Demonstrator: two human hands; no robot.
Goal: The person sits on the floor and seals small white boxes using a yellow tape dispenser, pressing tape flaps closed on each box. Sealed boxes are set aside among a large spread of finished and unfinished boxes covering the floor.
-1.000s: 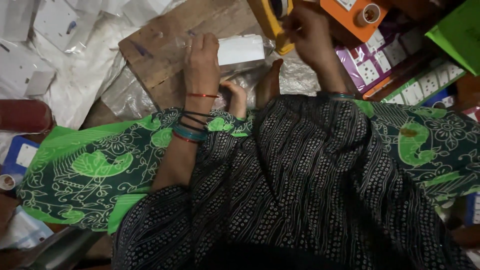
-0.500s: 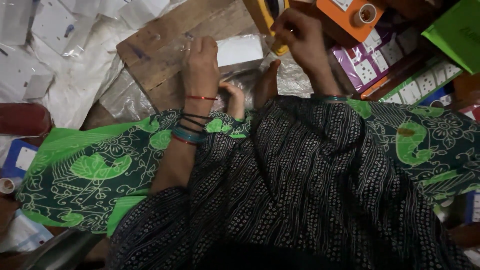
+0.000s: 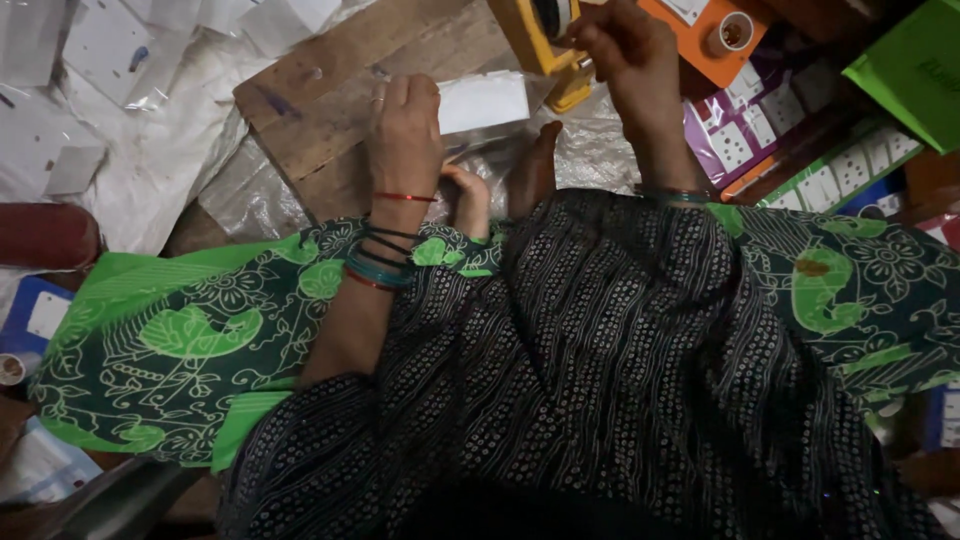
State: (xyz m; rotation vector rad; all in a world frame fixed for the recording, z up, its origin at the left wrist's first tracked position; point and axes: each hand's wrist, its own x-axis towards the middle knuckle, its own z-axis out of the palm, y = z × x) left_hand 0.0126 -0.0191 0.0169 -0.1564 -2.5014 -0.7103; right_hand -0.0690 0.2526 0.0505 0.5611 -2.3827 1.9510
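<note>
Left hand (image 3: pixel 405 125) flat, pressing white packet (image 3: pixel 482 102) on wooden board (image 3: pixel 330 110); right hand (image 3: pixel 625 50) pinching yellow tape dispenser (image 3: pixel 540 35) just beyond

Dim, patchy light from above. Worn wooden board (image 3: pixel 330 110) laid over crinkled clear plastic sheeting (image 3: pixel 150 160) on the floor. Purple and green printed cartons (image 3: pixel 790 150) stacked at right; dark red cylinder (image 3: pixel 45 235) at left, possibly a bolster.
</note>
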